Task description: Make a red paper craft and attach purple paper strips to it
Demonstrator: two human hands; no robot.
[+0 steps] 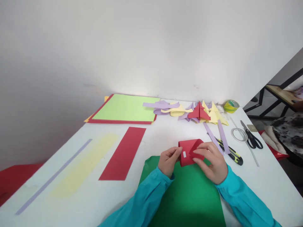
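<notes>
Both my hands hold a red paper piece [188, 148] curled into a loop over a green sheet [187, 195]. My left hand [168, 161] pinches its left end, fingers closed. My right hand [210, 161] presses the overlapping flap down from the right, fingers curled on the paper. A small white tape patch [184, 154] sits on the red loop between my hands. Teal sleeves cover both forearms.
A red strip [124, 153], a pale yellow strip [85, 165] and a thin purple strip [53, 176] lie left. A stack of coloured sheets [125, 108] and folded paper shapes [200, 112] sit at the back. Tape rolls [231, 106], scissors [252, 137] and a knife [233, 154] lie right.
</notes>
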